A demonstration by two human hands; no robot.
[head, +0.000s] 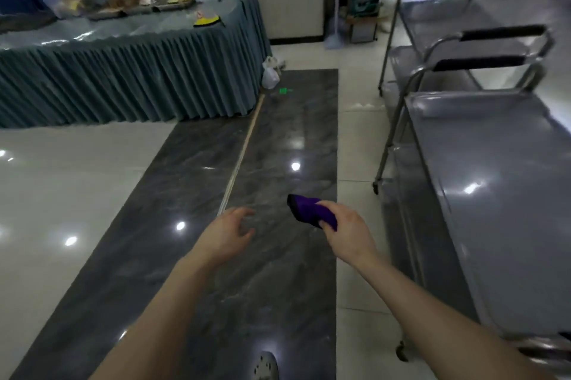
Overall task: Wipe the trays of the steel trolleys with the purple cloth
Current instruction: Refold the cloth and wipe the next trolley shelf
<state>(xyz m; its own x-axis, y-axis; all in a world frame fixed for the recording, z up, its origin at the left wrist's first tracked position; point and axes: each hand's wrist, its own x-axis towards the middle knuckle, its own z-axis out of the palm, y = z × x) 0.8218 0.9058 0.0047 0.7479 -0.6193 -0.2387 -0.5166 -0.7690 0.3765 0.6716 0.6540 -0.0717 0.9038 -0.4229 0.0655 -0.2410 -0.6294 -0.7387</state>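
Our forearms (160, 318) stretched over the dark floor (278, 138): left hand (227, 236) loose, fingers apart, holding nothing; right hand (346, 233) clamped on the purple cloth (309, 212), near the steel trolley's tray (494, 182).

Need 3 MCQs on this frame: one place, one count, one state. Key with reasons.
1. The steel trolleys stand:
A) on the person's left
B) on the person's right
C) dead centre

2. Black-padded trolley handles in view:
A) one
B) four
C) two

3. The purple cloth is:
A) gripped in the right hand
B) spread on a tray
C) lying on the floor

Key:
1B, they line the right edge of the view.
2C, two dark grips show, one behind the other.
3A, fingers curl round it in mid-air.
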